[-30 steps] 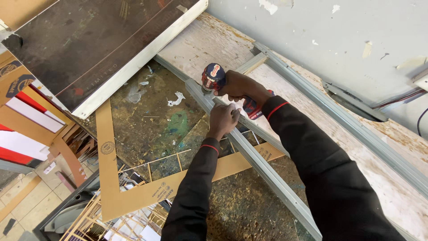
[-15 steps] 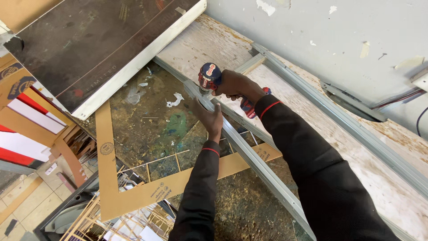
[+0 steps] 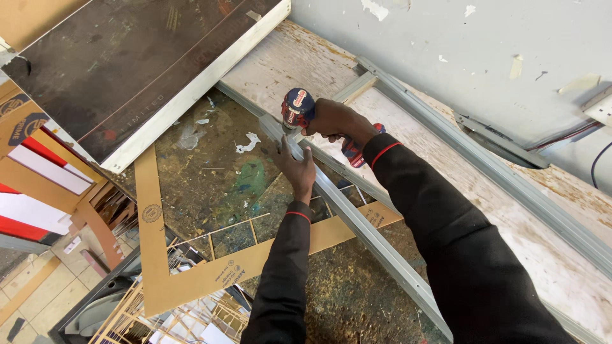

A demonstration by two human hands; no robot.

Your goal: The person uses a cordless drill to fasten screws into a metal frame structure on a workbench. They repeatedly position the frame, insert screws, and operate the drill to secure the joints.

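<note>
My right hand [image 3: 341, 122] grips a red and blue cordless drill [image 3: 298, 108], its nose pointing down onto the near end of a long grey metal channel [image 3: 357, 223]. This channel runs diagonally across the worn workbench toward the lower right. My left hand [image 3: 294, 167] rests against the left side of the channel just below the drill, fingers wrapped on its edge. Both arms are in black sleeves with red cuffs.
A dark board with a white edge [image 3: 191, 95] leans at the upper left. An L-shaped brown cardboard cut-out [image 3: 153, 242] lies on the stained bench. Another metal channel [image 3: 510, 185] runs along the grey wall [image 3: 478, 51]. Boxes and wooden scraps sit at lower left.
The drill and my right hand have shifted a little up and left along the channel. My left hand moved down from the drill tip and now holds the channel's side.
</note>
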